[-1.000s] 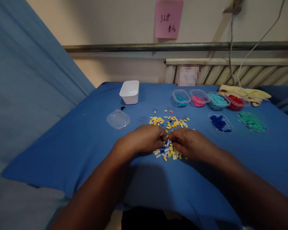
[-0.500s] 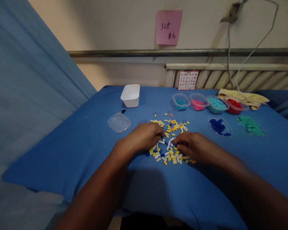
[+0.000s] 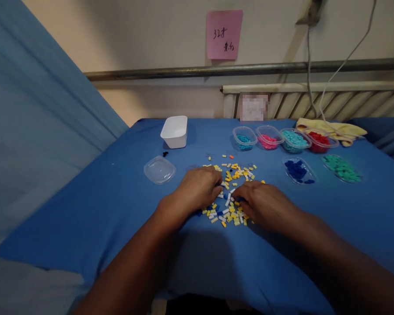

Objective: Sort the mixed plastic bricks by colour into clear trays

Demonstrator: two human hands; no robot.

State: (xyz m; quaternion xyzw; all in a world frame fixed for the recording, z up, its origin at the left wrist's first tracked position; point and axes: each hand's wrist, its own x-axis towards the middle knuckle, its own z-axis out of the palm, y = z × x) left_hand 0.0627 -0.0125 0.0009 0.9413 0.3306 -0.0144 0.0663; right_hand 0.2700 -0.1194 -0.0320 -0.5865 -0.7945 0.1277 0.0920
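A spread of small toy bricks (image 3: pixel 236 210) in yellow, white and blue lies on the blue cloth between my hands. My left hand (image 3: pixel 200 186) rests at the left side of the pile, fingers curled down and pressed together among the bricks. At the right side, my right hand (image 3: pixel 262 202) has thumb and forefinger drawn together, close to a white brick (image 3: pixel 228 200). The fingertips of both hands are partly hidden, so whatever they pinch cannot be made out.
A white tub (image 3: pixel 174 133) and a clear lid (image 3: pixel 160 169) stand left of the pile, with small black pieces (image 3: pixel 165 154) between. Clear tubs of teal, pink, turquoise and red bricks (image 3: pixel 319 142) line the back right. Lids hold dark blue bricks (image 3: pixel 295 170) and green bricks (image 3: pixel 341 168).
The whole view has shifted slightly, moving the scene a little left. My right hand sits slightly lower over the pile, uncovering a yellow brick above it. My left hand stays nearly in place.
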